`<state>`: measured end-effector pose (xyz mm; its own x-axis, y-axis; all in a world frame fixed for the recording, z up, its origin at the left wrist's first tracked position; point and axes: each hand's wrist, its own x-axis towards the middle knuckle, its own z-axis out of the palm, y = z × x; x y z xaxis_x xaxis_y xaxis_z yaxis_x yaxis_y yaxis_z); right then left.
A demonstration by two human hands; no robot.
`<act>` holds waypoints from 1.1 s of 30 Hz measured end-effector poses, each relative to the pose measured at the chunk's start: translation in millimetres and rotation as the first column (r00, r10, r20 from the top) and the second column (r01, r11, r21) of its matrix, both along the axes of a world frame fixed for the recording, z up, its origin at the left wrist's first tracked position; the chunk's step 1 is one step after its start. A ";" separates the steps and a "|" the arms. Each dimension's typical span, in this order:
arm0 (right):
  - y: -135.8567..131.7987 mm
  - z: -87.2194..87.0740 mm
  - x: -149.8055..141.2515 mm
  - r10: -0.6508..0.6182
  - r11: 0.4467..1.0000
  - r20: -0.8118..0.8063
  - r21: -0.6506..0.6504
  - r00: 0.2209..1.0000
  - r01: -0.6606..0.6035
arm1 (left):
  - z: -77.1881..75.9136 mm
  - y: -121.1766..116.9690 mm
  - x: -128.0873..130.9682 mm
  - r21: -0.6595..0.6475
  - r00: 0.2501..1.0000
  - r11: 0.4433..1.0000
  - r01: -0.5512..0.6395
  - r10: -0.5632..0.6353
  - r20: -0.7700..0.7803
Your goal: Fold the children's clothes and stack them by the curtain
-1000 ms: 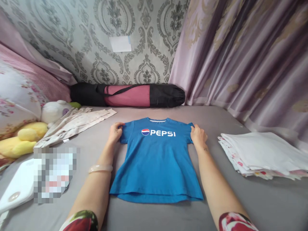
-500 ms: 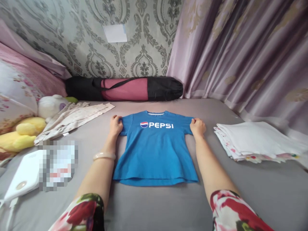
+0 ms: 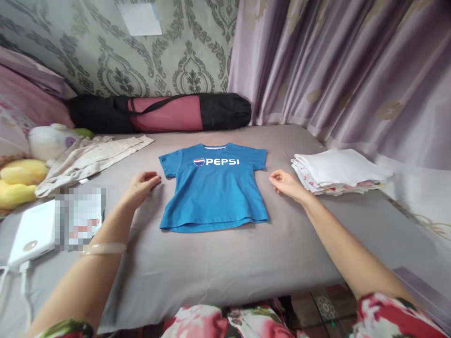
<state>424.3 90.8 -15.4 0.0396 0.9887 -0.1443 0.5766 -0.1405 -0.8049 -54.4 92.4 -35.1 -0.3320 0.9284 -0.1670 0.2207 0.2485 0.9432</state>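
At my far left sit a yellow plush toy [image 3: 23, 173] and a white device [image 3: 35, 230] with a cable, with a pale patterned garment [image 3: 91, 162] beyond them. My left hand [image 3: 141, 185] is next, fingers loosely bent with a narrow gap, nothing in it that I can see, just beside the shirt but apart from it. Between my hands the blue T-shirt [image 3: 216, 197] lies flat, print up, collar away from me and hem towards me, on the grey sheet [image 3: 211, 267]. I judge it light, soft and limp, neither slippery nor fragile, but quick to wrinkle; the shoulder seams or hem corners seem the best holds, pinched on both sides. My right hand [image 3: 287, 184], likewise bare, bends its fingertips close together near the white folded stack [image 3: 338, 166].
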 end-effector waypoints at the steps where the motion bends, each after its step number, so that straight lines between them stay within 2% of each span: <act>1: -15.9 3.3 -3.4 0.102 0.995 -0.008 0.003 0.995 -0.102 | 3.9 -14.4 1.8 -0.013 0.999 0.999 0.047 -0.047 0.008; 5: -70.1 15.0 -16.9 0.425 0.902 0.099 0.035 0.900 -0.430 | 16.8 -65.4 13.6 -0.101 0.989 0.985 0.140 -0.144 -0.036; 7: -86.9 17.4 -20.3 0.510 0.846 0.199 0.058 0.837 -0.530 | 22.4 -86.0 21.9 -0.137 0.982 0.975 0.173 -0.181 -0.050; 9: -95.5 16.5 -21.2 0.541 0.809 0.284 0.079 0.791 -0.582 | 26.8 -103.1 30.3 -0.168 0.971 0.964 0.208 -0.224 -0.081; 14: -96.1 6.4 -23.4 0.499 0.797 0.405 0.131 0.766 -0.589 | 26.8 -128.5 43.1 -0.139 0.928 0.935 0.325 -0.344 -0.142; 17: -96.1 2.7 -27.1 0.456 0.801 0.470 0.154 0.756 -0.579 | 23.1 -133.7 44.9 -0.135 0.891 0.902 0.410 -0.428 -0.155; 20: -98.6 1.9 -31.5 0.388 0.817 0.527 0.182 0.756 -0.547 | 22.6 -135.0 46.3 -0.116 0.870 0.887 0.448 -0.462 -0.171; 25: -100.2 3.1 -43.1 0.237 0.867 0.607 0.220 0.759 -0.447 | 26.5 -137.2 51.2 -0.074 0.866 0.884 0.462 -0.468 -0.179; 29: -98.4 4.4 -48.1 0.143 0.889 0.644 0.250 0.752 -0.383 | 24.1 -138.7 55.6 -0.039 0.880 0.899 0.437 -0.436 -0.191; 33: -100.7 6.0 -42.5 0.164 0.885 0.714 0.198 0.681 -0.421 | 20.0 -137.2 60.6 -0.035 0.900 0.932 0.360 -0.357 -0.249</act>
<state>381.7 -9.9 -9.4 -0.3025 0.9447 0.1267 0.9343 0.3202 -0.1567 6.1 -44.8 -15.1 -0.0053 0.9938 -0.1112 0.5188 0.0978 0.8493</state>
